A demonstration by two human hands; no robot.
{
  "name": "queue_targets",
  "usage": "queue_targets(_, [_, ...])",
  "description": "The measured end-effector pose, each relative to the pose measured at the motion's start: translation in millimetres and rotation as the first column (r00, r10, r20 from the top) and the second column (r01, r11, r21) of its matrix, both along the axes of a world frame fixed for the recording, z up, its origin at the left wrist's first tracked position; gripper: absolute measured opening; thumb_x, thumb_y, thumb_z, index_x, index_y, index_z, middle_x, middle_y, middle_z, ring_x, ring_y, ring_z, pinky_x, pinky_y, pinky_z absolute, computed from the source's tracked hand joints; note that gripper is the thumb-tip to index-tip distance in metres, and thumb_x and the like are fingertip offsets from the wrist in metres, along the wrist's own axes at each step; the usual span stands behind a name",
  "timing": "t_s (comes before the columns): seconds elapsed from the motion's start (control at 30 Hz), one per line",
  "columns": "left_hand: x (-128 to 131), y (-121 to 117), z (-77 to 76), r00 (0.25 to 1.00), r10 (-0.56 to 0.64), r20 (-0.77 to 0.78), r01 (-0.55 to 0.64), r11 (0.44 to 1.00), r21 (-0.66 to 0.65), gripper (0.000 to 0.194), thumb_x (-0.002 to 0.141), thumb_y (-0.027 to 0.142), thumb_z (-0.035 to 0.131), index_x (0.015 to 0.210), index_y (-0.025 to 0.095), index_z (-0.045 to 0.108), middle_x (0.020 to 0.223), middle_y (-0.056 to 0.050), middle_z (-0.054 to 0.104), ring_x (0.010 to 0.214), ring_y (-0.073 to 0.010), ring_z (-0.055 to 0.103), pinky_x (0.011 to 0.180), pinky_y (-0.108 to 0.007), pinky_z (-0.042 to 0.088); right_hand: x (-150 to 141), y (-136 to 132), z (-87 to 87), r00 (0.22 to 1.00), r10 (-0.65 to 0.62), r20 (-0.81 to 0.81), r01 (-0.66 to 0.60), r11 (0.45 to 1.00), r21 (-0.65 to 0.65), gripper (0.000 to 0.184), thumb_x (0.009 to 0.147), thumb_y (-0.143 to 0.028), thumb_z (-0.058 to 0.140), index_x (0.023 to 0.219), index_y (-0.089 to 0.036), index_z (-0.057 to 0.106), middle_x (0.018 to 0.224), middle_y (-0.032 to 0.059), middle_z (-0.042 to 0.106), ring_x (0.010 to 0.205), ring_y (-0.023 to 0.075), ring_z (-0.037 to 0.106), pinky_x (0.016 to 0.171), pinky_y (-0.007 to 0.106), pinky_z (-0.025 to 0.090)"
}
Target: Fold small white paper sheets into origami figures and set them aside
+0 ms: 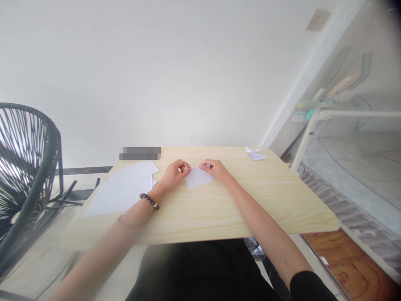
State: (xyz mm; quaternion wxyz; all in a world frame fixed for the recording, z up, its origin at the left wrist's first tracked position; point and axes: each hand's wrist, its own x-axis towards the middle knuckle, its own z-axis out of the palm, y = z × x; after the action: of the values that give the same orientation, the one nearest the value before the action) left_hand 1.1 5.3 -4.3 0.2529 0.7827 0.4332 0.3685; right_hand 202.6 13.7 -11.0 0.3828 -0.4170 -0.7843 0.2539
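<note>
A small white sheet of paper (pixel 198 177) lies on the light wooden table (pixel 250 205) in front of me. At its upper left corner, my left hand (pixel 176 172) pinches the edge between thumb and fingers. My right hand (pixel 216 169) grips the upper right part of the same paper, fingers closed. A dark beaded bracelet (pixel 149 201) circles my left wrist. The fingers partly cover the paper's upper corners.
Larger white sheets (pixel 125 188) overlap at the table's left. Folded paper pieces (pixel 256 156) sit at the back right. A blurred-out dark object (pixel 140 153) is at the back left. A corded chair (pixel 46 138) stands left; a white metal frame (pixel 308 140) stands right.
</note>
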Motion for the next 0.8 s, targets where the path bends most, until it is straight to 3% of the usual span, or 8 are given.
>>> queue_targets(0.8, [1.6,-1.8,1.4,0.997,0.06,-0.052,-0.059,0.998,0.02,0.032,0.07,0.047,0.049,0.066,0.016,0.051,0.059,0.002,0.044,0.053,-0.0084,0.04,0.05,-0.02,0.031,4.3,4.4,-3.9,0.997,-0.073,0.015,0.074,0.997,-0.034,0.027,0.074,-0.039,0.046,0.075,-0.016,0.061,0.075,0.0005,0.061,0.056,0.0075,0.044,0.053,0.02,0.032])
